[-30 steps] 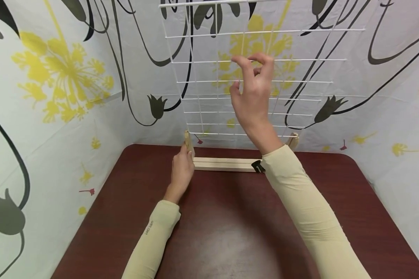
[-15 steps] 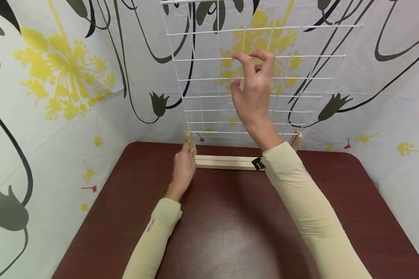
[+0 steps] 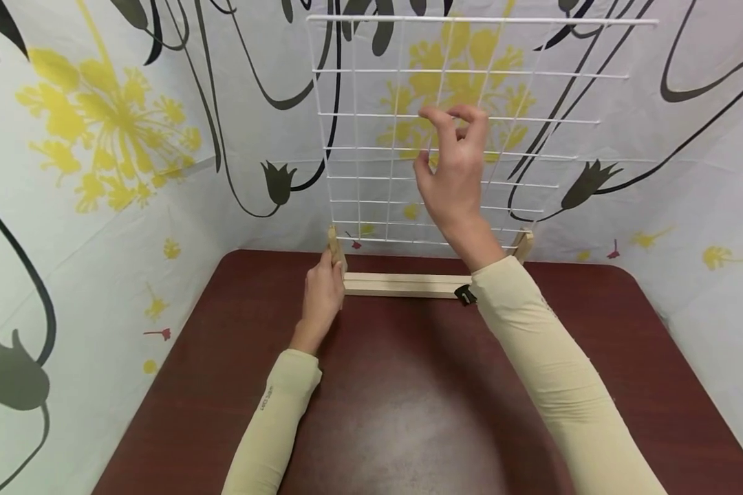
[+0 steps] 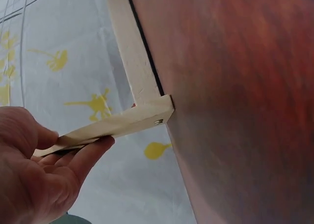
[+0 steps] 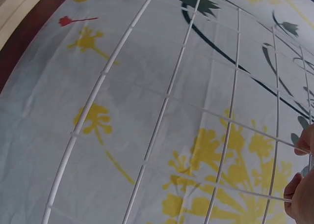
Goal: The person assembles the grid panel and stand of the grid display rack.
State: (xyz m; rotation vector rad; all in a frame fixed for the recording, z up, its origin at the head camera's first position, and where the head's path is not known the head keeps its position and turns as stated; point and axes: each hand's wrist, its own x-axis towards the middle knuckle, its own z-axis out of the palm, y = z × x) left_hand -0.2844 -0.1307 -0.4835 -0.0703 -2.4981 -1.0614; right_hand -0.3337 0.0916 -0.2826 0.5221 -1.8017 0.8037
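Observation:
A white wire grid panel stands above the far edge of the table, over a pale wooden frame. My right hand grips the grid near its middle, with thumb and fingers bent at the wires. In the right wrist view, fingers meet the wires at the right edge. My left hand holds the frame's left upright. Seen from the left wrist, thumb and fingers pinch that wooden piece, which joins the crossbar at a corner with a screw. Whether the grid's lower edge touches the uprights, I cannot tell.
The frame's crossbar lies along the back of the dark red-brown table. Its right upright rises beyond my right forearm. Patterned cloth walls close in behind and at both sides. A small black piece shows beside the right sleeve.
The grid has dropped a little at its right side and shifted rightward, and its top wire shows lower. My right hand has moved slightly down with it. The left hand keeps its hold.

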